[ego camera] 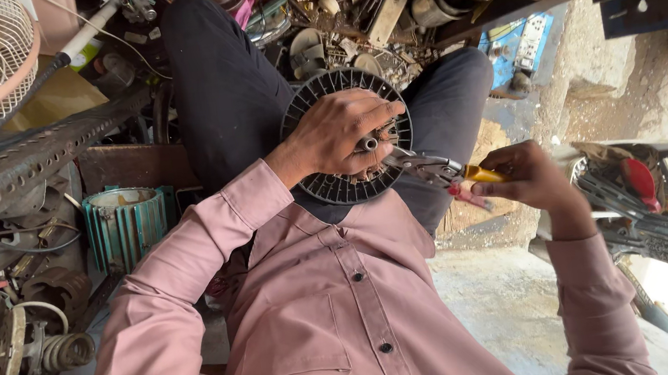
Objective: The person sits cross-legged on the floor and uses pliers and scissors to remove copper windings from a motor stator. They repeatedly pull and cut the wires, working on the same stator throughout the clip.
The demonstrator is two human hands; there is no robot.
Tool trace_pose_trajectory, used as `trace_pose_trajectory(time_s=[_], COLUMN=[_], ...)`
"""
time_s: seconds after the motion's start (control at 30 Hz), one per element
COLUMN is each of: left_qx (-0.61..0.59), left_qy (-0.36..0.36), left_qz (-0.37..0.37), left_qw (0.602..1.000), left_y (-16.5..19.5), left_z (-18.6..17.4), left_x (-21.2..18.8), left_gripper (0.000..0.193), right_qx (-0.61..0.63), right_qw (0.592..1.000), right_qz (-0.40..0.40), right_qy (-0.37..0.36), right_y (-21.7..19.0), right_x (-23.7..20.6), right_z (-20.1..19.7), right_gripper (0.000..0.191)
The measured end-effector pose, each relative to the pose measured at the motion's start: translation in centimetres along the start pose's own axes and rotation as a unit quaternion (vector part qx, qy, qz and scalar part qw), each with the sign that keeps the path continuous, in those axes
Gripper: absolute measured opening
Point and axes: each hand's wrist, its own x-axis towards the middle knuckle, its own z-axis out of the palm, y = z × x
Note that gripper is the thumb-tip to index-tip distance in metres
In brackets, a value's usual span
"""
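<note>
Centre frame — left hand [337, 133] clamped over a round black finned motor housing [325, 184] propped on the lap, steadying it. Just right, right hand [525, 178] gripping yellow-handled pliers [430, 169] — tips at the hub shaft [367, 143].

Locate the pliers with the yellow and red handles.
In the head view, the pliers sit right of centre, handles gripped by the right hand, jaws reaching left to the hub of the round black finned motor part that the left hand steadies on the lap.

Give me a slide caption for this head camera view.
Left hand steadies a round black finned motor part while right hand works pliers at its centre.
</note>
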Motion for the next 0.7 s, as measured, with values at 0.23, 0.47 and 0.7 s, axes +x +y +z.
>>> trace_pose_trajectory(time_s=[0.23,0.47,0.7], left_qx=[0.006,0.018,0.037], left_qy=[0.039,-0.017,-0.003], left_qz=[0.031,-0.022,0.011], left_qw=[0.999,0.999,0.999], left_y=[0.1,0.4,0.4], left_z=[0.0,0.0,0.2], left_x=[-0.3,0.4,0.0], left_gripper=[0.054,0.055,0.056], right_qx=[0.043,0.02,-0.133], right_qw=[0.998,1.0,0.983], right_qz=[0.011,0.013,-0.046], right_qy=[0.05,0.004,-0.122], right_y=[0.6,-0.2,-0.8], right_x=[-0.7,1.1,2.5], right_z=[3.7,1.8,2.5], right_gripper=[0.034,0.035,0.059])
